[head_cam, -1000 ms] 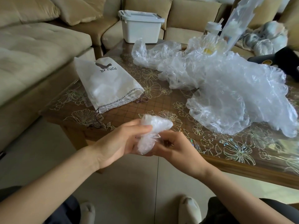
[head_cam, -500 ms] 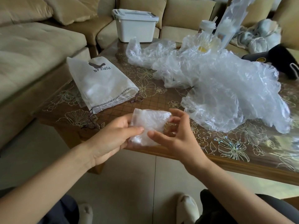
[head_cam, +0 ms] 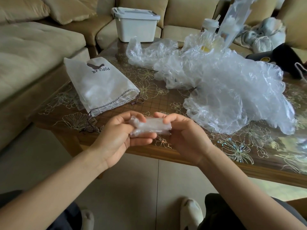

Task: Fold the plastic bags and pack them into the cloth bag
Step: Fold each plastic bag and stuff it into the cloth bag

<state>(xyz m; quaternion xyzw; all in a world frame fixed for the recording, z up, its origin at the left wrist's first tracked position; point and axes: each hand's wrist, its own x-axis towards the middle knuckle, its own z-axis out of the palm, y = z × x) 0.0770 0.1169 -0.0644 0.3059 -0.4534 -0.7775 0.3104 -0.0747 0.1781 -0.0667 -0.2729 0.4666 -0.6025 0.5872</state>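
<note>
Head view: a person sits at a wooden table (head_cam: 167, 155) with a clear floral cover. Both hands are up over the table's near edge with one folded plastic bag (head_cam: 152, 126) between them, lifted off the surface. The left hand (head_cam: 119, 135) shows its palm, and its fingers and thumb are curled round the bag's left end, grasping it. The right hand (head_cam: 186, 138) pinches the bag's right end. The bag is a compact clear strip held roughly level.

The cloth bag (head_cam: 99, 87) is white with "POPULAR" and a dark bird logo. It lies flat near the table's left edge with its mouth toward the near edge, apart from both hands. Its drawstring (head_cam: 89, 118) trails toward the near-left corner. Cannot tell what is inside.

A pile of loose plastic bags (head_cam: 224, 90), crumpled and clear, spreads from the middle to the right side of the table. It is near the right hand but not touching it.

A white lidded box (head_cam: 137, 25) sits at the far edge, though whether it is on the table or the sofa is unclear. A bottle with a white cap (head_cam: 210, 24) stands behind the pile, and a black object (head_cam: 282, 58) lies at the far-right edge. A beige sofa (head_cam: 33, 47) runs along the left and far sides. A foot in a light sock (head_cam: 191, 211) is on the tiled floor below.
</note>
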